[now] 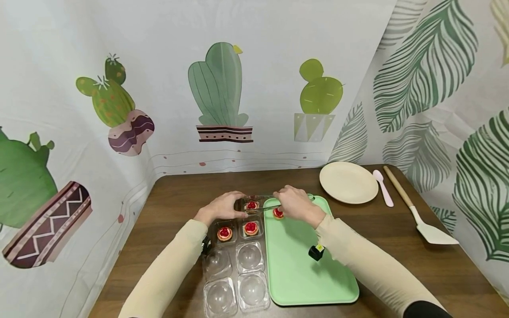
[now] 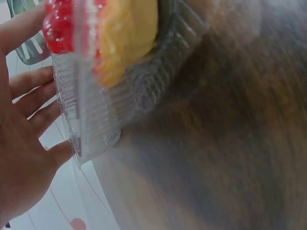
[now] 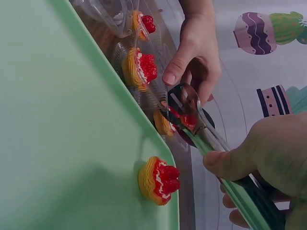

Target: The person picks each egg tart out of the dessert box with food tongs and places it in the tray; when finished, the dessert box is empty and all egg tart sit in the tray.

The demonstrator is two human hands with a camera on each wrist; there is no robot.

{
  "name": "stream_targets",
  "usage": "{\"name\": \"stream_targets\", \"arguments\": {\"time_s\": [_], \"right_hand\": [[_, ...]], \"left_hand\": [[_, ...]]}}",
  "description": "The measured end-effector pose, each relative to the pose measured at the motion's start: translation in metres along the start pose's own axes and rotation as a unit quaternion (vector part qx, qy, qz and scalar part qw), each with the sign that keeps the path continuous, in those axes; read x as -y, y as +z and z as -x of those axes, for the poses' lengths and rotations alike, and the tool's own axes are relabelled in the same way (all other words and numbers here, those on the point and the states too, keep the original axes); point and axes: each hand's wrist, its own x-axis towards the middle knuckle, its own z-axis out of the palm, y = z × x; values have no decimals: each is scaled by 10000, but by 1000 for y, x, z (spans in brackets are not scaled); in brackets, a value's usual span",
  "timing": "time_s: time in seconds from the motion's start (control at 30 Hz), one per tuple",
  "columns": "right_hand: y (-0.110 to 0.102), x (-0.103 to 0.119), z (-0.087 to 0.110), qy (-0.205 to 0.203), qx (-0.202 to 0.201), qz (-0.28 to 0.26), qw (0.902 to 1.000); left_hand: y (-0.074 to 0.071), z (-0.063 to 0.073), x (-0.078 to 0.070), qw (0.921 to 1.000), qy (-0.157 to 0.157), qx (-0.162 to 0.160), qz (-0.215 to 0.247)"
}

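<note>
My right hand grips a pair of metal tongs. The tongs' heads reach left, around a red-topped tart in the back right cup of the clear plastic container; whether they still pinch it cannot be told. My left hand lies at the container's back left, its fingers fairly straight against the clear wall in the left wrist view. Two more tarts, one left and one right, sit in the row nearer me. Another tart stands on the green tray, below my right hand.
The container's front cups hold nothing visible. Right of the tray's back corner lies a cream plate, then a pink spoon and a white spatula with a wooden handle. A patterned cloth hangs behind the table.
</note>
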Motion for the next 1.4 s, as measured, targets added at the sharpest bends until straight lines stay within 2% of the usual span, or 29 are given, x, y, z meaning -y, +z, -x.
{"name": "stream_targets", "arguments": {"time_s": [0.4, 0.83, 1.4], "right_hand": [[2, 3, -5, -50, 164, 105, 9998], [3, 5, -4, -99, -1, -144, 9998], [5, 5, -3, -45, 45, -307, 9995]], "left_hand": [[-3, -3, -2, 10000, 64, 1, -23], [-3, -2, -1, 9999, 29, 97, 35], [-1, -1, -1, 9999, 15, 107, 93]]}}
